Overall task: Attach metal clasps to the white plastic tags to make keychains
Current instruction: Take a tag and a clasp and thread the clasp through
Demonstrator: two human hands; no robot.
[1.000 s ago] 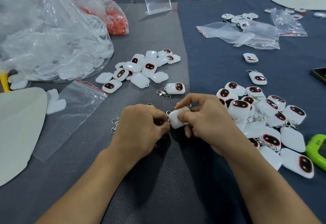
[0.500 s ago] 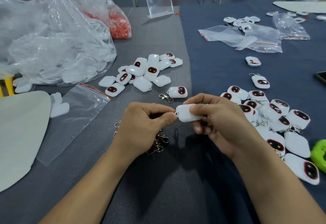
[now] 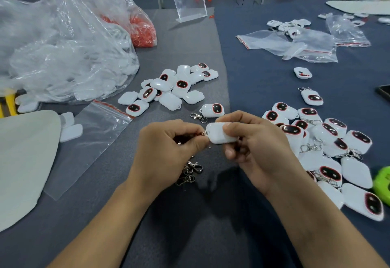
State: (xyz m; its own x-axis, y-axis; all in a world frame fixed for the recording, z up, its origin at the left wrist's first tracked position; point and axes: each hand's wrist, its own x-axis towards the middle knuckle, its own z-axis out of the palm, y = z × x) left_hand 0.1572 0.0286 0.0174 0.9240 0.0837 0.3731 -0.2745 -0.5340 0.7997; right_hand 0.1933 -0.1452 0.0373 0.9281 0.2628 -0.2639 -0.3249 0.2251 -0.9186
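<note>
1. At the centre of the grey mat (image 3: 190, 231), just above its surface, a white tag (image 3: 219, 135) is pinched between the thumb and curled fingers of the right hand (image 3: 259, 151), with its blank back turned upward.
2. At the tag's 9 o'clock end, a metal clasp (image 3: 201, 134) is gripped by the closed fingertips of the left hand (image 3: 166, 153); only a glint of it is seen.
3. A slip is judged possible. The clasp is small and must be worked through the tag's loop, so a loosened pinch could drop it among the loose clasps (image 3: 191, 172) lying at 6 o'clock beneath the hands.
4. A tangle could then follow, since those clasps appear hooked into one another.
5. The tag's loop and the clasp's opening are covered by the left fingertips, so it cannot be told whether the clasp is through.
6. Finished keychains (image 3: 329, 141) at 3 o'clock are partly cut off by the frame edge, and bare tags (image 3: 175, 88) are heaped at 12 o'clock.
</note>
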